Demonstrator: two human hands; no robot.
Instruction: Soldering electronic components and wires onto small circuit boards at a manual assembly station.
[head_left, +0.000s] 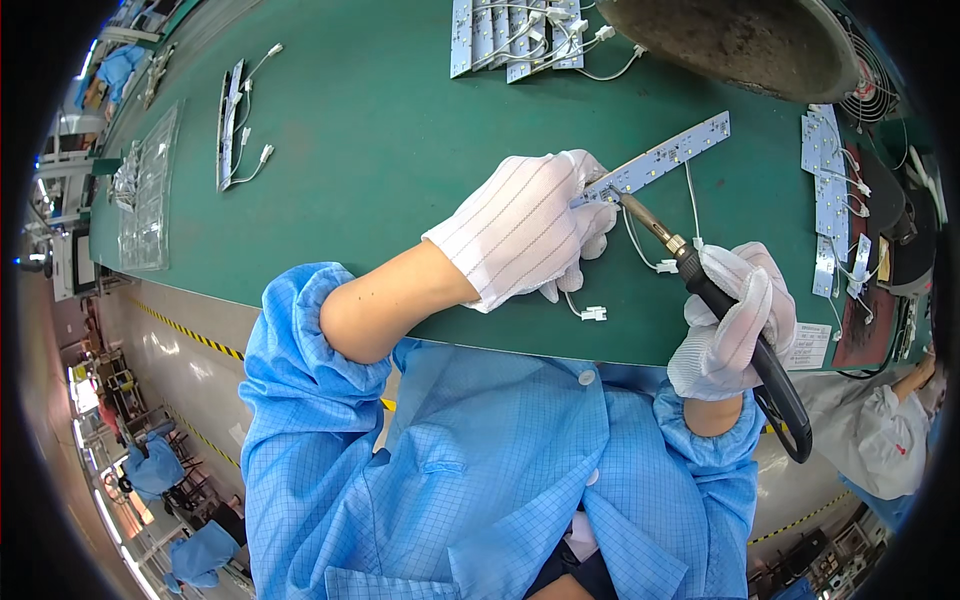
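My left hand (pixel 535 220), in a white striped glove, is closed on the near end of a narrow LED strip board (pixel 660 163). The board slants up to the right above the green table, with white wires and small plugs hanging from it. In my gloved right hand (pixel 735 315) is a soldering iron (pixel 705 285) with a black handle. Its metal tip meets the board close to my left fingers; whether it presses on a joint I cannot tell. One white connector (pixel 594 313) dangles below my left hand.
Several wired LED boards (pixel 515 40) lie at the table's back, others (pixel 828 190) at the right. A dark round lamp-like hood (pixel 735 45) overhangs the back right. One board (pixel 230 125) and a clear plastic tray (pixel 148 200) lie left. Another person's white sleeve (pixel 870 430) is at right.
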